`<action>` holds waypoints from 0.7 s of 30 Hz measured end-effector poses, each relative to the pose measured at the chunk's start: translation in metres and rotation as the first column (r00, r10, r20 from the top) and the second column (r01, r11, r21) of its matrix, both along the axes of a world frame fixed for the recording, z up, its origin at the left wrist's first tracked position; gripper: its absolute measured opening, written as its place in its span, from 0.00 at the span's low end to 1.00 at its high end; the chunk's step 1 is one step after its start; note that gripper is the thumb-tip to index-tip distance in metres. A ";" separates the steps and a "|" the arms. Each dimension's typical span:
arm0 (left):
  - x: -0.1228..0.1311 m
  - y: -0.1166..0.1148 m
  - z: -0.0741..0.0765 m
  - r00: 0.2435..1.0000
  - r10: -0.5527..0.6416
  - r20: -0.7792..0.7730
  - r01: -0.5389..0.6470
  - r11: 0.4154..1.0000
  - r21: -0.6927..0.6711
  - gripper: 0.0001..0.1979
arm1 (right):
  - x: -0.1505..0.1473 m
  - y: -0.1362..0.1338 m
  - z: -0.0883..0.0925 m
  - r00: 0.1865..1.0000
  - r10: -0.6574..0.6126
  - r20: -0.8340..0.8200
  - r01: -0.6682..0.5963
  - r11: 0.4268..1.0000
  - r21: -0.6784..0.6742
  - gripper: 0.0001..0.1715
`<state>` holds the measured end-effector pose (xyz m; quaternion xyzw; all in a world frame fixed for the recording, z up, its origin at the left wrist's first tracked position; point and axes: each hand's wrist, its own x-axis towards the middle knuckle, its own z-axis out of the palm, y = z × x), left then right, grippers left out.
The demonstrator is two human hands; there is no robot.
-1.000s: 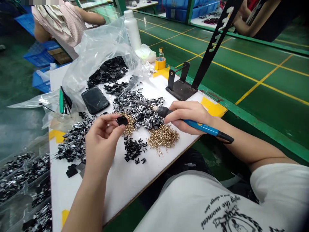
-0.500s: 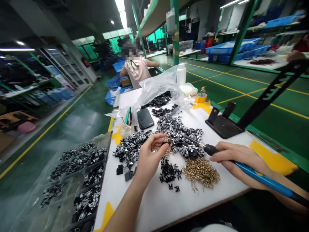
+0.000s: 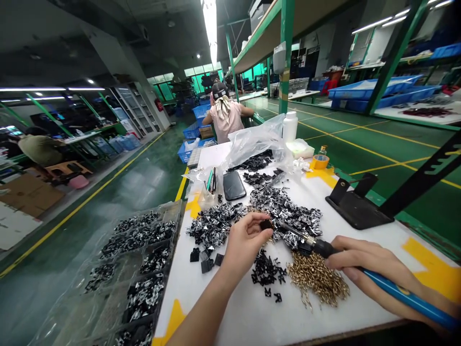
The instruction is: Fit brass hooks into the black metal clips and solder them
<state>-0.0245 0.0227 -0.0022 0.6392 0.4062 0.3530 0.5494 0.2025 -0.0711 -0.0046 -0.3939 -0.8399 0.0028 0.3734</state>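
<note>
My left hand [image 3: 245,243] pinches a small black plastic part [image 3: 266,224] between thumb and fingers, just above a heap of black-and-silver connector parts [image 3: 288,211]. My right hand [image 3: 370,264] grips a blue-handled soldering iron [image 3: 406,299], and its metal tip [image 3: 290,229] reaches over that heap, a little right of the black part. Below the iron lies a pile of brass pins [image 3: 317,278]. Loose black plastic parts [image 3: 266,270] lie between my hands, and a second black-and-silver heap [image 3: 214,226] sits left of my left hand.
A black metal iron stand [image 3: 356,206] stands at the table's right. Further back are a phone [image 3: 234,185], a plastic bag [image 3: 255,144], a white bottle [image 3: 290,126] and yellow tape [image 3: 320,162]. A compartment tray [image 3: 133,269] lies left of the table. A co-worker [image 3: 226,115] sits beyond.
My head has tilted up and the view has swung, showing more of the hall and putting my hands lower in the picture. Both hands keep their holds, and the iron tip stays near the black part.
</note>
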 end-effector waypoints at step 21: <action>-0.004 0.001 -0.003 1.000 0.030 0.008 -0.030 1.000 0.001 0.11 | -0.004 0.007 -0.006 0.998 0.044 0.041 -0.045 0.999 0.022 0.15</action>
